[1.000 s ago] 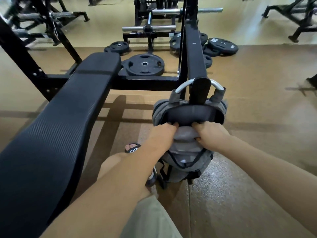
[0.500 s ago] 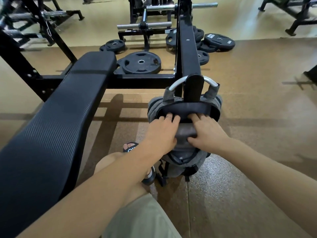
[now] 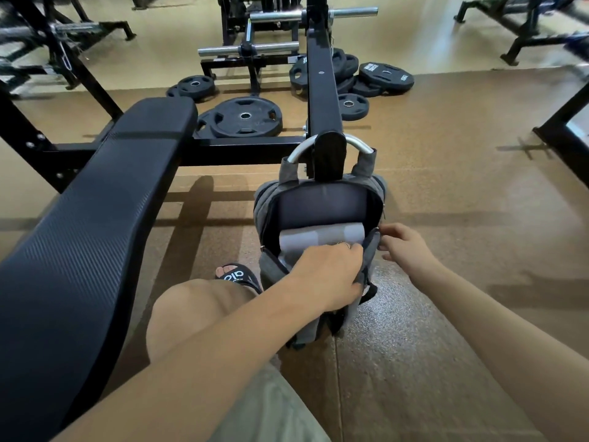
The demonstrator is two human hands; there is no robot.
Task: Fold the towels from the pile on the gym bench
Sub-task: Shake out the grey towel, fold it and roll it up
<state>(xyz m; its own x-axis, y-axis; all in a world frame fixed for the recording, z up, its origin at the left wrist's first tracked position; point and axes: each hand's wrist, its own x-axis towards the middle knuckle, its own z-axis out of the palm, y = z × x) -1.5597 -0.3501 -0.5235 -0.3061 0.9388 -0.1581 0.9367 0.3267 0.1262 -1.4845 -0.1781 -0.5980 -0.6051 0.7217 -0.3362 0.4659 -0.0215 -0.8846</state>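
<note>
The left hand [image 3: 328,275] grips the front flap of a grey fabric backpack [image 3: 318,199]; the right hand [image 3: 406,247] pinches its zipper edge. Inside lies a smooth, pale grey folded towel [image 3: 318,239]. The backpack hangs from a steel hook [image 3: 360,143] beside the ribbed black gym bench [image 3: 95,202].

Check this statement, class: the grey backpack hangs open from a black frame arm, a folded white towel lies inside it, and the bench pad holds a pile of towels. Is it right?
Not quite. The head view shows the bench pad bare, with no towel pile. The rest holds: the grey backpack hangs open from the black frame arm, a folded white towel inside.
</note>
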